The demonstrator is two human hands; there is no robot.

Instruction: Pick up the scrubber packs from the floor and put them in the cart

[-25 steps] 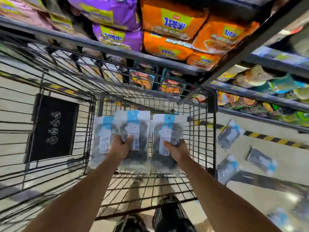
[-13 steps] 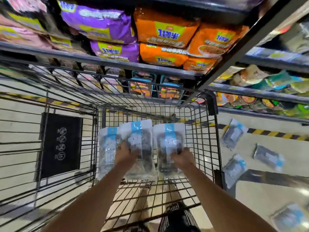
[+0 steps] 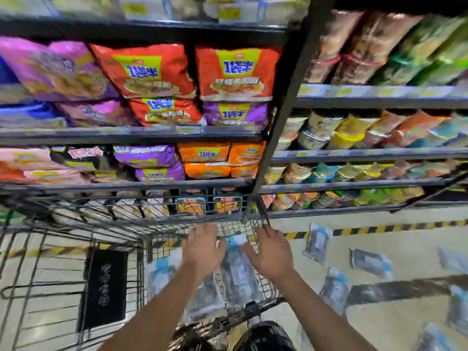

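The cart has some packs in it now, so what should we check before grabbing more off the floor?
1. Packs inside the cart: ok. The packs in the cart lie within its wire walls.
2. Left hand free: ok. Its fingers are spread above the packs and grip nothing.
3. Right hand free: ok. Its fingers are spread too and hold nothing.
4. Packs left to collect: not ok. Several packs on the floor lie to the right of the cart.
5. Exact number left: cannot tell. The picture is blurred and some reach the edge.
6. Way to the floor packs: ok. Nothing stands between the cart and them.
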